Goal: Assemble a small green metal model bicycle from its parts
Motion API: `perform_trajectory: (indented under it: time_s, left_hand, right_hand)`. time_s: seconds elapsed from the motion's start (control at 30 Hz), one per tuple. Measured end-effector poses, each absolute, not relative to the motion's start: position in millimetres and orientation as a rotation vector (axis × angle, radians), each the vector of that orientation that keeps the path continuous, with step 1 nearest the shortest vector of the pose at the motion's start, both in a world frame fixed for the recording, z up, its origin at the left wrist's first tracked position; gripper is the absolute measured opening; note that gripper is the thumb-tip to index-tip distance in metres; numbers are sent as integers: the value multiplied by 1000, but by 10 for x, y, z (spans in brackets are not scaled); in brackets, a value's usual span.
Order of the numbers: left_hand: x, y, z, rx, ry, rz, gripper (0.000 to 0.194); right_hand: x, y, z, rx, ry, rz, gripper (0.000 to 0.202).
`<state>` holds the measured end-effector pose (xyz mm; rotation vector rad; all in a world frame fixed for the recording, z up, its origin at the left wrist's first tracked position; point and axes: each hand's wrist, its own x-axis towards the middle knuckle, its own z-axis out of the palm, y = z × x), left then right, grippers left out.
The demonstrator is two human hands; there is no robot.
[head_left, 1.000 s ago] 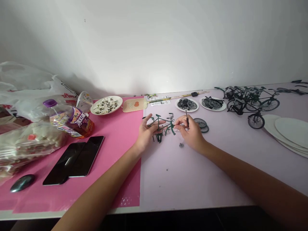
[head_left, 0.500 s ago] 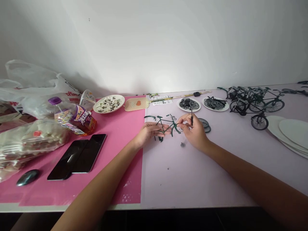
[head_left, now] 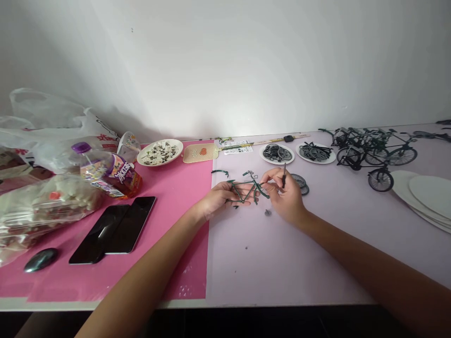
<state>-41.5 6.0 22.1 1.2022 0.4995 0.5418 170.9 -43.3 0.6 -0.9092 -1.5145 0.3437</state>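
A dark green toy bicycle frame [head_left: 244,193] with handlebars lies across the fingers of my left hand [head_left: 219,199], which grips it at the rear. My right hand [head_left: 284,193] has its fingers pinched at the front fork end. A small screwdriver [head_left: 284,176] with a dark handle stands up from the right hand. Just behind the left hand lies a curved green piece [head_left: 219,172]. Two grey spoked wheels [head_left: 300,184] rest by the right hand, partly covered by it. A small grey part [head_left: 268,212] sits on the table below the frame.
Behind stand plates of black bicycle parts [head_left: 276,160] and grey wheels [head_left: 316,160]. Assembled toy bicycles [head_left: 377,145] crowd the right, by white plates [head_left: 431,195]. Phones [head_left: 112,232], a drink bottle [head_left: 109,171], bags [head_left: 45,131] and a snack plate [head_left: 159,162] are on the left.
The bicycle frame has tilted and shifted slightly right and down in the left hand. The screwdriver in the right hand has moved a little right and leans differently.
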Motion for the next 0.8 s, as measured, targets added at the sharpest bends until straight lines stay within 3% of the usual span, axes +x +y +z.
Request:
perform_trajectory:
  time_s: [0.2,0.4,0.6,0.8]
  left_hand:
    - [-387,45,194,1159,471,525,49]
    - [-301,-89,236,1263,541,548,24]
    - [-247,-137,260,1350,667,640,31]
    - [-283,-140,282,1425,839,739,37]
  right_hand:
    - [1716,-428,-12,-934,-1531,289,31]
    - [1701,-436,-14,-916,-1546,262,24]
    - [1787,-389,20,-981,-1677,196,16]
    - [2262,-187,171,-1344,-1901,25,16]
